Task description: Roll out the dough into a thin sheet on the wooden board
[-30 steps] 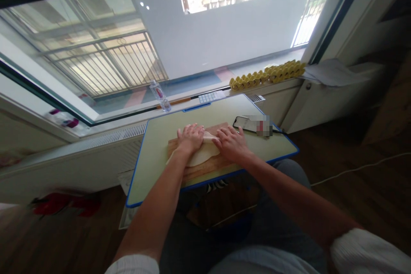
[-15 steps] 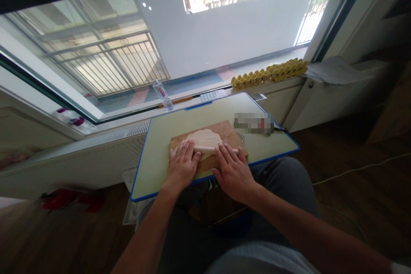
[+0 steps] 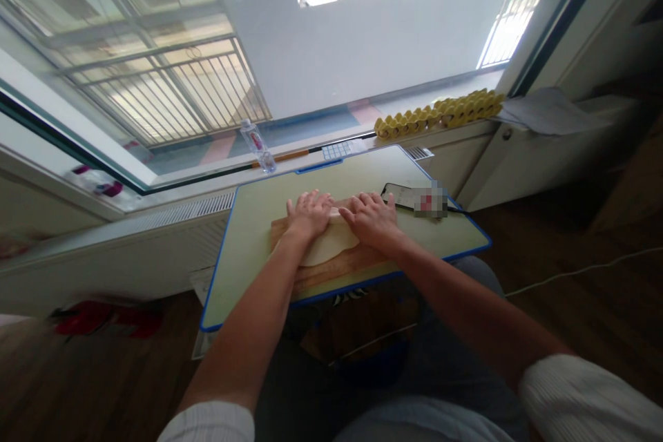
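Observation:
My left hand (image 3: 309,215) and my right hand (image 3: 375,217) lie over a thin rolling pin (image 3: 337,212), palms down with the fingers stretched forward. Only a short stretch of the pin shows between them; its ends are hidden under the hands. Beneath it a flat pale sheet of dough (image 3: 331,243) is spread on a wooden cutting board (image 3: 339,271). The pin is at the far part of the dough, and most of the visible dough lies on my side of it. Neither hand's fingers are wrapped around the pin.
A small blue-edged table (image 3: 253,242) bears the board. On its right lies a phone (image 3: 404,195), partly blurred out, with a dark cable. Along the window sill are a plastic bottle (image 3: 257,145) and yellow egg trays (image 3: 440,114). A radiator (image 3: 202,210) runs behind the table.
Both hands have moved forward, away from me, taking the rolling pin from the near part of the dough to its far part. More dough now shows on my side.

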The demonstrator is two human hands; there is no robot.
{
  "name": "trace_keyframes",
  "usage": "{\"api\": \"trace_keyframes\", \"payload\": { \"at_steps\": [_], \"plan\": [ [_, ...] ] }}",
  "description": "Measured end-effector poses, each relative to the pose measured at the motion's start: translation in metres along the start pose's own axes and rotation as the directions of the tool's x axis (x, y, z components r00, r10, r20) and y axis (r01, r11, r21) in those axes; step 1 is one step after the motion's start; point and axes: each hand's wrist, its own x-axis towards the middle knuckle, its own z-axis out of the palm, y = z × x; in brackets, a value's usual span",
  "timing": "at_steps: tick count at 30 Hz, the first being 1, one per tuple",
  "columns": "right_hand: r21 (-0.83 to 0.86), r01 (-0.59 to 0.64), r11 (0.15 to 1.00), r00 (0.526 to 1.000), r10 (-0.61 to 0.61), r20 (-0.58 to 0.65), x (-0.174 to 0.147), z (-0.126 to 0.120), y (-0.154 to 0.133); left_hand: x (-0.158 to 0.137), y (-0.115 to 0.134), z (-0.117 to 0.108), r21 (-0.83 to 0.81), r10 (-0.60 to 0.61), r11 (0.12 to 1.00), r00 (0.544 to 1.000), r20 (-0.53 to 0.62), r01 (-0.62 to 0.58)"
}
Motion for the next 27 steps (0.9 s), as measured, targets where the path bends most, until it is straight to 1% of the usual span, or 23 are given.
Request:
{"api": "trace_keyframes", "payload": {
  "at_steps": [2, 4, 7, 11, 15, 20, 22, 24, 27],
  "plan": [
    [-0.004, -0.004, 1.0, 1.0, 0.004, 0.0, 0.008, -0.001, 0.003, 0.01, 0.001, -0.001, -0.005, 0.001, 1.0, 1.0, 0.02, -0.001],
    [-0.007, -0.007, 1.0, 1.0, 0.007, -0.003, 0.01, -0.002, 0.004, 0.015, 0.001, 0.0, -0.01, 0.003, 1.0, 1.0, 0.029, -0.003],
    [-0.011, 0.008, 1.0, 1.0, -0.008, -0.008, 0.003, -0.002, 0.002, 0.008, 0.0, 0.002, 0.001, 0.004, 1.0, 1.0, 0.007, -0.004],
    [0.016, 0.013, 1.0, 0.999, -0.013, -0.031, -0.018, 0.0, -0.006, -0.018, -0.003, 0.005, 0.025, 0.033, 0.999, 0.997, -0.072, -0.032],
    [0.047, 0.02, 0.999, 0.999, -0.018, -0.038, -0.049, -0.002, -0.018, -0.057, -0.006, 0.01, -0.012, 0.035, 0.999, 0.994, -0.099, -0.036],
    [0.071, 0.081, 0.994, 0.997, -0.081, -0.011, -0.094, -0.01, -0.029, -0.115, -0.007, 0.021, 0.016, 0.032, 0.999, 0.97, -0.242, -0.029],
    [0.073, 0.103, 0.992, 0.995, -0.103, -0.004, -0.105, -0.013, -0.03, -0.131, -0.008, 0.024, 0.031, 0.04, 0.999, 0.96, -0.276, -0.033],
    [0.073, 0.102, 0.992, 0.995, -0.102, 0.001, -0.106, -0.013, -0.03, -0.137, -0.009, 0.026, 0.034, 0.044, 0.999, 0.96, -0.276, -0.036],
    [0.067, 0.064, 0.996, 0.998, -0.065, 0.012, -0.091, -0.009, -0.028, -0.125, -0.01, 0.024, 0.029, 0.039, 0.999, 0.97, -0.239, -0.033]
  ]
}}
